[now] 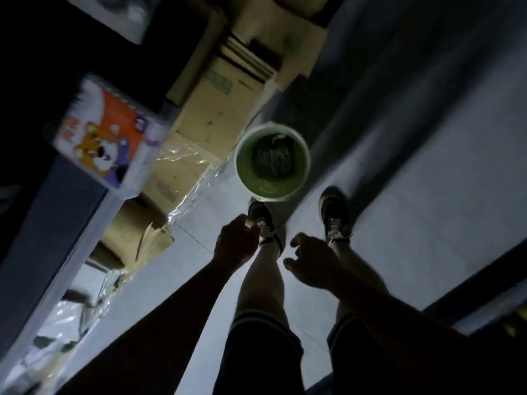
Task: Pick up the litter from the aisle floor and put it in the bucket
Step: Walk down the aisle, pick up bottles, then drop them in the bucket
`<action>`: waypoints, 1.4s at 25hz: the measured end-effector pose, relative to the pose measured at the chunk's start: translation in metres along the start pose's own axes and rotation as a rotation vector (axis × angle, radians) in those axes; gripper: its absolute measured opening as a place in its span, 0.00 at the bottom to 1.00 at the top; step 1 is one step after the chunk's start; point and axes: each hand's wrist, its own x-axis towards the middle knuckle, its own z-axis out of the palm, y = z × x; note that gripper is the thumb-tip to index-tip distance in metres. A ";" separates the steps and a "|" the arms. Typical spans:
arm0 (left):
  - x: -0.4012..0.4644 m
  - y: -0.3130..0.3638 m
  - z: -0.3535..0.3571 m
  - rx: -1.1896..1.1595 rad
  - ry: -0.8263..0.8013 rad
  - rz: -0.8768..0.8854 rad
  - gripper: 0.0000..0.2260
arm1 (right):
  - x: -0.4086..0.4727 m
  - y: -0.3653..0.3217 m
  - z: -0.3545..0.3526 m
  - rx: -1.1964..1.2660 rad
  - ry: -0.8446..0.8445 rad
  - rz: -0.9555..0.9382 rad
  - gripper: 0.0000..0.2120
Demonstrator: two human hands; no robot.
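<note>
plainly the litter (272,159) already in the green bucket (242,166) by my feet looks like light, crinkly wrappers i'd pinch at an edge, my left hand (235,242) curled, seemingly empty, my right hand (312,260) loosely open.

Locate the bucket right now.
In the head view the bucket stands on the aisle floor mid-frame, just ahead of the person's left shoe, beside the cardboard boxes to its left.

Dim, tilted view, motion blur thru-out, glare on plastic wrap (182,206), dark corners
</note>
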 end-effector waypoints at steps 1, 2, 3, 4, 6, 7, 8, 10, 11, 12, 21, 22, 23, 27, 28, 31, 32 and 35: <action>-0.027 0.005 -0.011 -0.025 -0.019 -0.031 0.15 | -0.023 0.000 -0.011 -0.033 -0.005 -0.009 0.24; -0.051 0.010 -0.020 -0.052 -0.032 -0.063 0.15 | -0.045 0.000 -0.023 -0.062 -0.013 -0.017 0.25; -0.079 0.016 -0.030 -0.057 -0.026 -0.077 0.15 | -0.067 -0.002 -0.037 -0.091 -0.011 -0.044 0.24; -0.106 0.021 -0.038 -0.050 -0.005 -0.070 0.15 | -0.091 -0.005 -0.051 -0.124 0.000 -0.078 0.24; -0.150 0.029 -0.048 0.000 0.054 -0.017 0.15 | -0.128 -0.008 -0.071 -0.178 0.051 -0.144 0.23; -0.176 0.035 -0.054 0.001 0.098 -0.012 0.15 | -0.151 -0.012 -0.081 -0.228 0.080 -0.186 0.22; -0.203 0.038 -0.060 -0.019 0.143 -0.017 0.14 | -0.172 -0.016 -0.088 -0.278 0.103 -0.229 0.21; -0.253 0.041 -0.060 -0.102 0.243 -0.029 0.16 | -0.207 -0.023 -0.097 -0.398 0.114 -0.299 0.20; -0.277 0.040 -0.055 -0.158 0.296 -0.031 0.17 | -0.223 -0.028 -0.100 -0.474 0.109 -0.335 0.20; -0.299 0.038 -0.046 -0.205 0.343 -0.030 0.19 | -0.234 -0.031 -0.102 -0.551 0.112 -0.376 0.20; -0.455 -0.007 0.126 -0.744 0.494 -0.484 0.15 | -0.307 -0.051 -0.049 -1.142 0.015 -0.654 0.17; -0.470 -0.005 0.151 -0.816 0.507 -0.544 0.15 | -0.312 -0.048 -0.039 -1.211 -0.019 -0.678 0.17; -0.486 -0.002 0.176 -0.892 0.516 -0.604 0.15 | -0.318 -0.046 -0.028 -1.282 -0.058 -0.699 0.16; -0.540 0.029 0.264 -1.142 0.519 -0.801 0.17 | -0.342 -0.031 0.024 -1.519 -0.201 -0.825 0.14; -0.550 0.040 0.283 -1.187 0.518 -0.841 0.18 | -0.347 -0.029 0.036 -1.577 -0.227 -0.871 0.14; -0.577 0.077 0.329 -1.323 0.527 -0.940 0.18 | -0.365 -0.016 0.074 -1.747 -0.330 -0.952 0.15; -0.583 0.089 0.339 -1.360 0.529 -0.987 0.18 | -0.370 -0.013 0.084 -1.800 -0.360 -0.963 0.16; -0.600 0.118 0.360 -1.489 0.536 -1.131 0.18 | -0.384 -0.004 0.113 -1.911 -0.463 -1.022 0.18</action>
